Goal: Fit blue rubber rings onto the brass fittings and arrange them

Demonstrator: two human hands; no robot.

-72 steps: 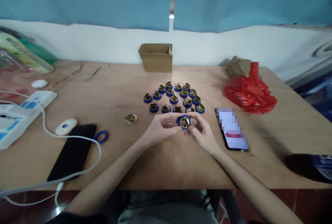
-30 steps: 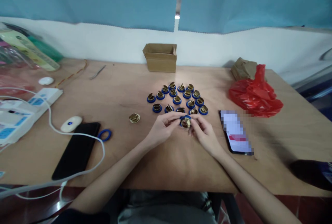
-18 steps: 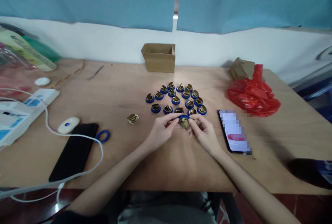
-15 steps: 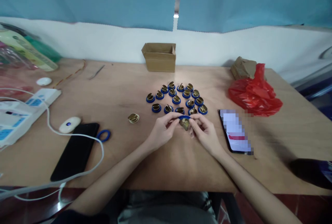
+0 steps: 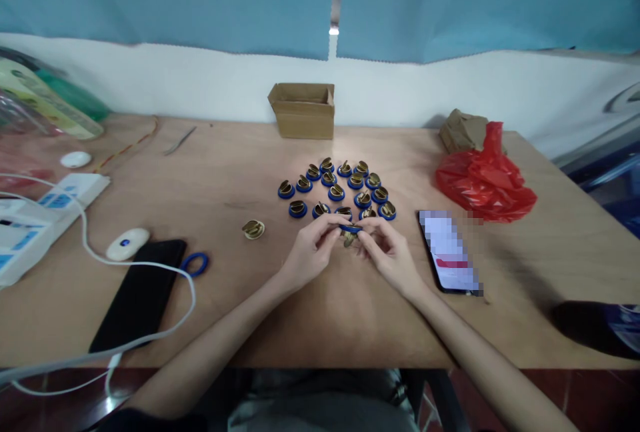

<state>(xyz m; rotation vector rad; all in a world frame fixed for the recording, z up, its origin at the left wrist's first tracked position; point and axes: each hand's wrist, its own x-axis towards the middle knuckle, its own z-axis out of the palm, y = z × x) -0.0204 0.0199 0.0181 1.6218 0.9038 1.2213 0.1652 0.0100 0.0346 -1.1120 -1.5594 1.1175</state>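
Note:
Between my two hands is a brass piece with a blue ring [image 5: 350,227] around it, over the middle of the table. My left hand [image 5: 314,249] pinches its left edge, and my right hand [image 5: 393,251] pinches its right edge. Just beyond my fingers, several brass pieces in blue rings [image 5: 337,192] stand in a loose cluster. A brass piece without a blue ring [image 5: 253,229] lies to the left of my left hand. One loose blue ring [image 5: 195,264] rests farther left, beside a black phone [image 5: 140,295].
A cardboard box [image 5: 305,112] stands at the back. On the right are a lit phone [image 5: 450,252], a red plastic bag [image 5: 485,182] and a dark bottle [image 5: 600,329]. A power strip [image 5: 45,225] and white cables lie at the left.
The brass piece in my hands has tilted, so its blue ring looks flatter and less brass shows below it. The whole view has shifted slightly.

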